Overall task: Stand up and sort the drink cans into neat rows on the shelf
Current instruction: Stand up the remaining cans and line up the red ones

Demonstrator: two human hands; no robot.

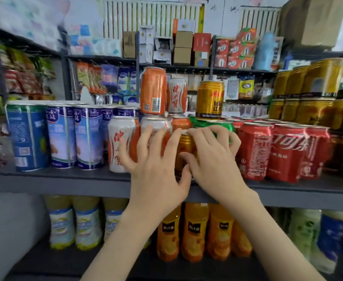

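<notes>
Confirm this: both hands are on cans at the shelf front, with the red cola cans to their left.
Wrong side: the head view shows the red cola cans to the right of the left hand and right hand, not left. Both are indeed on cans at the shelf front.

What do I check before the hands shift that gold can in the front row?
1. Hold on the front gold can: cannot tell; left hand and right hand cover it.
2. Top orange can, top white can and upper gold can upright: ok.
3. That stack clear of the touched row: not ok; it rests on it.
4. Red cans upright in a row: ok.
5. Middle sorted by kind: not ok; colours are mixed.
</notes>
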